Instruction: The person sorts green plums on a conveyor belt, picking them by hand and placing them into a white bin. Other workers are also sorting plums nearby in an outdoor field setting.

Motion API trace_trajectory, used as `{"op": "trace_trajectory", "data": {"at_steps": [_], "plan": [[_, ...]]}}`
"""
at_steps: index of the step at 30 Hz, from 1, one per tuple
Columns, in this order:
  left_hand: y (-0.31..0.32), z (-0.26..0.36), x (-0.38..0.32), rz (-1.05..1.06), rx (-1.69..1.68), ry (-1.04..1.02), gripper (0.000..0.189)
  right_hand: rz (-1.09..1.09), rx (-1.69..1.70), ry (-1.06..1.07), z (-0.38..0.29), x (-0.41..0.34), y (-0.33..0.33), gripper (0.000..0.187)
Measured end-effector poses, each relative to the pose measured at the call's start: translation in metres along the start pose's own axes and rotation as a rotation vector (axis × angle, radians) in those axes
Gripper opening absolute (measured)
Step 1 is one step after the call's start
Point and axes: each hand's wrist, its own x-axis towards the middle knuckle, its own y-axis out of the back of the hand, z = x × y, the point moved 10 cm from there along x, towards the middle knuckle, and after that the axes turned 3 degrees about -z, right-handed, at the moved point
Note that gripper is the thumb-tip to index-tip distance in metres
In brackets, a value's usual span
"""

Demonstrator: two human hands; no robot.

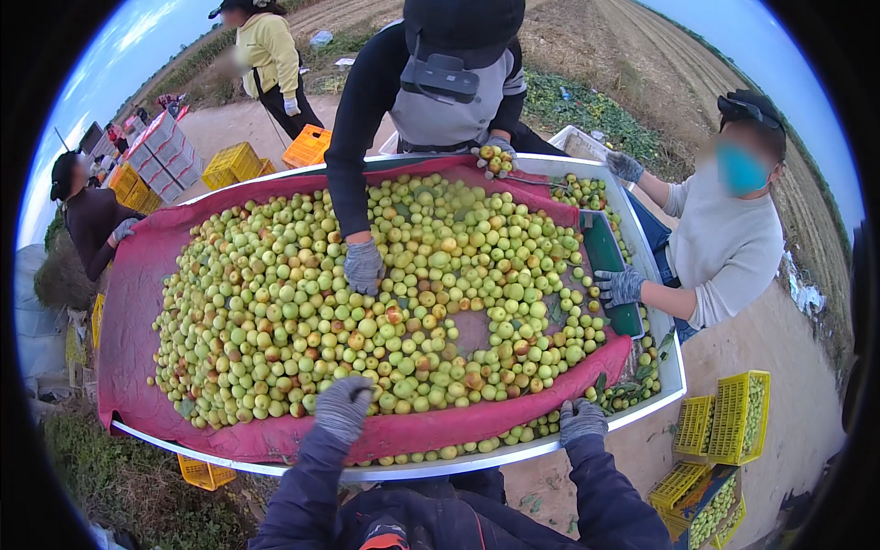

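A large heap of small green and reddish jujube-like fruits (295,302) lies on a red cloth (137,275) inside a white-rimmed metal bed (495,455). My left hand (345,409), in a grey knitted glove, is over the near edge of the heap with its fingers curled; whether a fruit is in it cannot be told. My right hand (583,421), gloved alike, rests at the near rim on the right, beside the cloth's edge and some loose fruits and leaves. Its fingertips are partly hidden against the rim.
Opposite, a co-worker's gloved hand (364,267) reaches into the heap and the other holds several fruits (496,159). Another co-worker (722,227) at the right touches a green board (605,254). Yellow crates (739,419) of fruit stand lower right. More people and crates (234,165) are upper left.
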Motion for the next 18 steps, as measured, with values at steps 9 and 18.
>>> {"op": "trace_trajectory", "data": {"at_steps": [9, 18], "plan": [[-0.156, 0.13, -0.049, -0.723, 0.033, -0.416, 0.041, 0.023, 0.0, -0.006, 0.0, 0.001, 0.001, 0.04], [-0.058, 0.055, 0.149, -0.274, 0.781, 0.076, 0.076, 0.016, 0.022, 0.008, -0.004, 0.0, 0.004, 0.038]]}}
